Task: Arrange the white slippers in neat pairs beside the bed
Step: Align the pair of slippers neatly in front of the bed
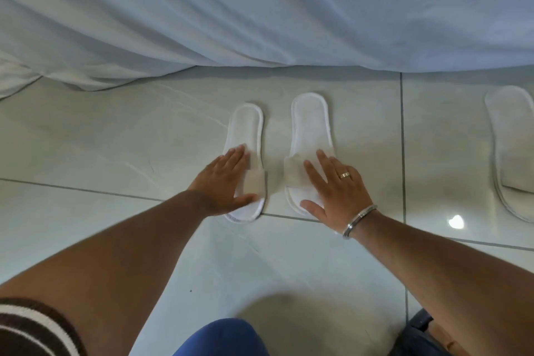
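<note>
Two white slippers lie side by side on the tiled floor, heels toward the bed sheet (260, 23). My left hand (224, 179) rests flat on the strap of the left slipper (247, 130), fingers spread. On the strap of the right slipper (310, 121) my right hand (335, 185) lies flat too, wearing a ring and a metal bangle. The pair stands roughly parallel with a small gap between. A third white slipper (508, 136) lies at the far right, partly cut off by the frame edge.
The white bed sheet hangs down to the floor across the top. Glossy pale tiles (115, 139) with dark grout lines stretch left of the pair. My blue-clad knee (225, 338) is at the bottom, and a dark object (419, 326) sits at the lower right.
</note>
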The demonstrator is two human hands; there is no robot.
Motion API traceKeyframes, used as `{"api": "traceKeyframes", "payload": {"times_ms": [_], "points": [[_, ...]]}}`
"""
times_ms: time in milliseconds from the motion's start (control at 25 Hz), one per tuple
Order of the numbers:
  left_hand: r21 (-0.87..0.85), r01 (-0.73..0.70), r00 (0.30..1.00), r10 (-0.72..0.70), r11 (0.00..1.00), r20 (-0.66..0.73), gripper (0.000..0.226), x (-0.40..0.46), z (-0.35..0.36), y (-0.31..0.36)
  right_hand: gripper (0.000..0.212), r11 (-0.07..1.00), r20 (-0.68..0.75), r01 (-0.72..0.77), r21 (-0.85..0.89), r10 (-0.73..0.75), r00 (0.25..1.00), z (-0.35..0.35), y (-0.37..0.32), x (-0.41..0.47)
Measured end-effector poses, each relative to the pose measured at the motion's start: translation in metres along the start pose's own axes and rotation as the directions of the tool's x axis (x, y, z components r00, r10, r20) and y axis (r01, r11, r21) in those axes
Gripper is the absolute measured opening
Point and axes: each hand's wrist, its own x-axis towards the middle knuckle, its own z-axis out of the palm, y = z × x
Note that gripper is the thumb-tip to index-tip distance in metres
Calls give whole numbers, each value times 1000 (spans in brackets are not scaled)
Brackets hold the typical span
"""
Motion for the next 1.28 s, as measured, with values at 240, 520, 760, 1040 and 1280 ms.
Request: {"api": "traceKeyframes", "payload": {"times_ms": [240, 520, 760, 1040, 1280], "points": [[32, -103, 995, 103, 994, -3, 116, 23, -1, -6, 91, 1000, 87, -8, 1, 8, 996, -1, -28, 28], [3, -131, 990, 131, 991, 45, 123, 18, -7, -39, 98, 993, 99, 101, 62, -107, 989, -10, -65, 45], [-34, 4, 999, -2, 999, 49, 124, -8, 1, -67, 97, 982, 150, 187, 12, -186, 971, -14, -97, 79], [-136, 32, 998, -24, 990, 58, 129, -5, 7, -69, 98, 974, 142, 226, 12, -225, 964, -6, -89, 81], [-72, 105, 978, -90, 992, 187, 123, -9, -23, -53, 88, 977, 44, 202, 75, -206, 978, -46, -64, 52]]}}
